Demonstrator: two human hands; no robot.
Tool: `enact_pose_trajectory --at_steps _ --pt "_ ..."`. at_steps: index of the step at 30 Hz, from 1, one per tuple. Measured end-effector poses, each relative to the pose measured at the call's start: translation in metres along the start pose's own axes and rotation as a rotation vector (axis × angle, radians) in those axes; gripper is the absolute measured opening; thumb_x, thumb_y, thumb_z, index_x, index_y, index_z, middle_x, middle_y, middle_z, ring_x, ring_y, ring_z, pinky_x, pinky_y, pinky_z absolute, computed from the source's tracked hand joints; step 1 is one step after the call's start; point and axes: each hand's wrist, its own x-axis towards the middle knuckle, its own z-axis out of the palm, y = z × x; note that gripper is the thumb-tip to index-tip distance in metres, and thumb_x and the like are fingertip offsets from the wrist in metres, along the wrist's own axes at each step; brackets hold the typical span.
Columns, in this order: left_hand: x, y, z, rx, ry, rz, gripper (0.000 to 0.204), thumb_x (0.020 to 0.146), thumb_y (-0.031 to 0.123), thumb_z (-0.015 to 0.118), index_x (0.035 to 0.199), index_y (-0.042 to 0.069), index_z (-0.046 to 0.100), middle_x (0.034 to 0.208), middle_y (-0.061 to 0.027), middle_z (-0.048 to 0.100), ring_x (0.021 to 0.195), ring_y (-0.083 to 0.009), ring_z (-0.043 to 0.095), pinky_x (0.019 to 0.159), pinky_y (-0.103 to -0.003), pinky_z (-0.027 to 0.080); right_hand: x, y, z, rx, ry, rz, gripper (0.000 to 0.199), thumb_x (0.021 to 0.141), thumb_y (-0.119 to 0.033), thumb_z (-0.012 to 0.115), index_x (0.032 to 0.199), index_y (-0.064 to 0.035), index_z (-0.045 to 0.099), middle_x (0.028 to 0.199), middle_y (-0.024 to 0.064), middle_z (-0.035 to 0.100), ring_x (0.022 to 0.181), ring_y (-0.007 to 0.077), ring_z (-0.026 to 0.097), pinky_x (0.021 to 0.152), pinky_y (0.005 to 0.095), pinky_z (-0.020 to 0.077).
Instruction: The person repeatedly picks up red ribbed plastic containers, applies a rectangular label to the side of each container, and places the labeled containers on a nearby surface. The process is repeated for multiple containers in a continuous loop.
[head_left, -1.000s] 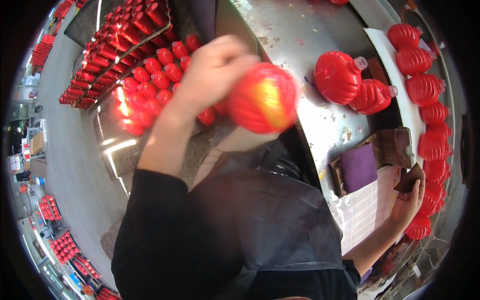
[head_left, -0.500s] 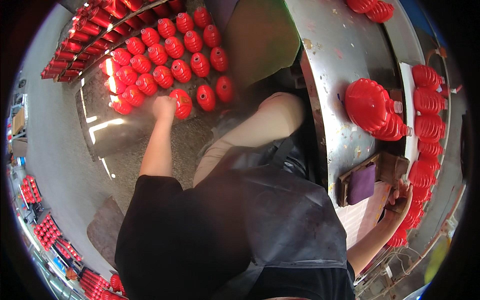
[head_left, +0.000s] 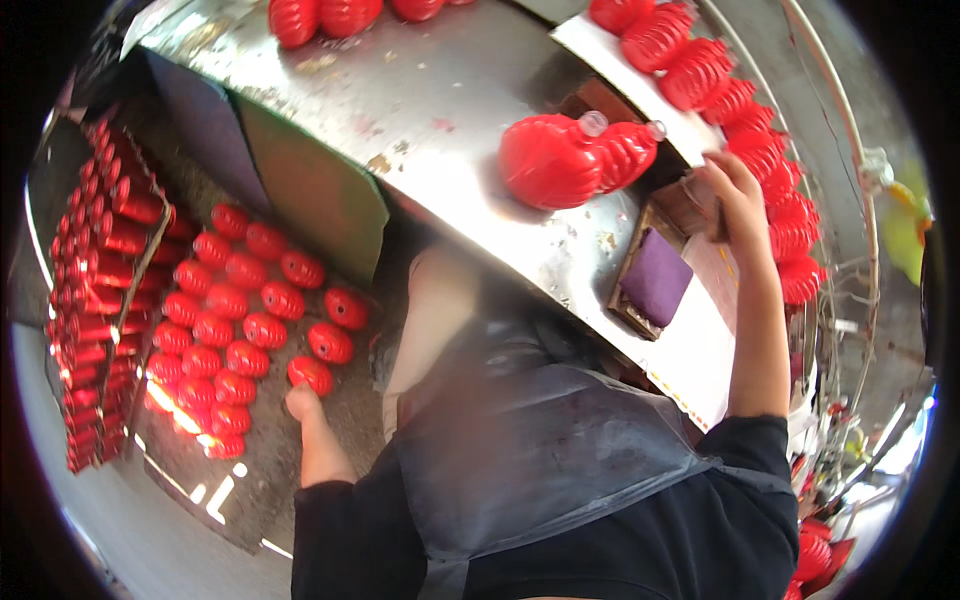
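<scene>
In the lower left, my left hand (head_left: 301, 402) is closed at the near end of a ribbed red plastic bottle (head_left: 310, 374); its fingers are mostly hidden. That bottle is at the end of a row beside another red bottle (head_left: 330, 342), among several rows standing on a dark board. My right hand (head_left: 735, 195) is over the bench's far edge with its fingers bent. Something brown shows under them, and I cannot make it out. Close by is a wooden tray (head_left: 628, 300) with a purple pad (head_left: 657, 277) in it.
Two larger red bottles (head_left: 548, 162) lie on the metal bench (head_left: 440, 150). Beyond it, a line of red bottles (head_left: 695, 75) runs along the far side. More red bottles are stacked at the far left (head_left: 110, 270). A green panel (head_left: 310, 185) hangs from the bench's side.
The whole view has turned toward the bench. The bottle at my left hand now sits closer to its neighbour in the row. My right hand has lifted from beside the tray.
</scene>
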Motion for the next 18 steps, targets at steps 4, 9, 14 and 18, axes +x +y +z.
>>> enact_pose_trajectory --at_steps 4,9,14,18 --pt "-0.014 0.016 -0.012 -0.033 -0.005 -0.005 0.033 0.09 0.029 0.066 0.105 0.002 0.079 0.101 -0.0218 0.077 0.097 -0.039 0.074 0.087 -0.049 0.057 0.034 -0.028 0.037 -0.595 0.259 -0.306 0.05 0.093 -0.038 0.075 0.131 -0.0065 0.065 0.112 0.0202 0.073 0.11 0.0363 0.069 0.096 0.0437 0.0524" --pt "-0.038 0.088 -0.068 -0.245 0.118 0.216 0.036 0.094 0.026 0.067 0.12 0.002 0.075 0.119 -0.0203 0.074 0.112 -0.0346 0.071 0.1 -0.042 0.053 0.069 -0.035 0.072 -0.789 -0.234 -0.079 0.049 0.096 -0.046 0.063 0.118 -0.0019 0.068 0.107 0.0261 0.073 0.103 0.0436 0.069 0.093 0.0483 0.0533" --pt "-0.087 0.231 -0.128 -0.661 0.152 0.627 0.022 0.099 0.01 0.063 0.116 0.0 0.074 0.114 -0.0134 0.074 0.108 -0.0237 0.069 0.098 -0.034 0.052 0.047 0.028 0.029 -0.453 -0.063 -0.086 0.038 0.095 -0.038 0.065 0.105 -0.0021 0.065 0.094 0.018 0.072 0.09 0.0311 0.07 0.082 0.0428 0.0541" --pt "-0.152 0.352 -0.159 -0.848 -0.026 0.822 0.016 0.1 0.002 0.064 0.112 -0.003 0.072 0.111 -0.0095 0.07 0.104 -0.0172 0.067 0.093 -0.03 0.053 -0.011 0.086 -0.093 -0.033 0.213 0.069 0.026 0.098 -0.03 0.064 0.106 -0.0052 0.067 0.086 0.0059 0.068 0.079 0.0174 0.065 0.071 0.0327 0.0531"
